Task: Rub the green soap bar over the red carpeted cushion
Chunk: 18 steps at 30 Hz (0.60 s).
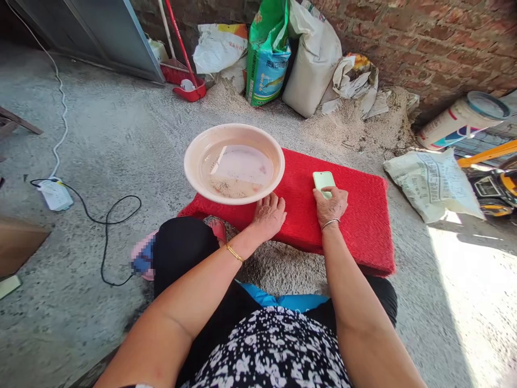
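A cream basin (191, 161) stands on the left end of a bench covered with red cloth (355, 215). Clear water fills part of it, with dark specks and bits of debris near the bottom. My left hand (270, 216) lies palm down on the cloth, its fingers stretched out at the basin's near right side; whether the fingertips touch the basin cannot be seen. Further right, my right hand (332, 206) grips the near end of a pale green, phone-shaped object (323, 179) with thumb and fingers. Its covered end is hidden by the hand.
A red dustpan (190, 92), a green-blue feed sack (267, 70) and a white sack (313, 62) stand along the brick wall, with spilled grain around them. At right are a bucket (456, 124) and a flattened sack (436, 183). A power strip (55, 194) with cables lies left.
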Each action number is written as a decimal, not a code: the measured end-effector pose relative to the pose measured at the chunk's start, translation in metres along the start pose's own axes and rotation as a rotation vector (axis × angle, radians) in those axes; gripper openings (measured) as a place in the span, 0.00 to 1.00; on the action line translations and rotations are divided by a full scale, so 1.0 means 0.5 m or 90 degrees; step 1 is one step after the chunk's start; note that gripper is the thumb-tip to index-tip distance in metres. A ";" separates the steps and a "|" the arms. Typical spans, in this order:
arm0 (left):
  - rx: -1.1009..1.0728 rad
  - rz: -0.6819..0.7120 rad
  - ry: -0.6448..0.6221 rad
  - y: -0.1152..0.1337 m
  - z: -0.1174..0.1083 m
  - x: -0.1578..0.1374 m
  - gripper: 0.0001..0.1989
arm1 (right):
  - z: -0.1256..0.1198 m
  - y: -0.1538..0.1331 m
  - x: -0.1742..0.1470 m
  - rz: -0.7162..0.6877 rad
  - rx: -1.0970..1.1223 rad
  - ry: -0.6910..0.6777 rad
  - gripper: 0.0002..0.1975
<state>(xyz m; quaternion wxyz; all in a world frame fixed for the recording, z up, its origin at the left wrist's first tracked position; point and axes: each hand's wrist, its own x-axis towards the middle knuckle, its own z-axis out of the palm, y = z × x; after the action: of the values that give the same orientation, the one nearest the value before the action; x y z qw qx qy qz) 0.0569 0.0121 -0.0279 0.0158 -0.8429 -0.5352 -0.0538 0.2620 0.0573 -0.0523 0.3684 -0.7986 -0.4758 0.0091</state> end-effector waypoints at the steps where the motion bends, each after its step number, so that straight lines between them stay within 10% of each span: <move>1: 0.000 0.000 0.002 0.000 0.001 0.000 0.23 | 0.001 0.002 0.001 0.013 -0.001 0.016 0.15; 9: 0.002 -0.003 0.006 0.000 0.003 0.000 0.23 | -0.006 -0.010 -0.007 -0.120 0.019 -0.050 0.15; 18: 0.001 -0.001 0.001 0.000 0.002 0.000 0.23 | -0.002 -0.003 -0.003 -0.028 0.012 0.008 0.15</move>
<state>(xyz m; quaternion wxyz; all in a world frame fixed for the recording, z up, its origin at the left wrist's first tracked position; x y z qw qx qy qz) 0.0568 0.0121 -0.0289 0.0170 -0.8424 -0.5359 -0.0541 0.2603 0.0559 -0.0515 0.3791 -0.7844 -0.4910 0.0008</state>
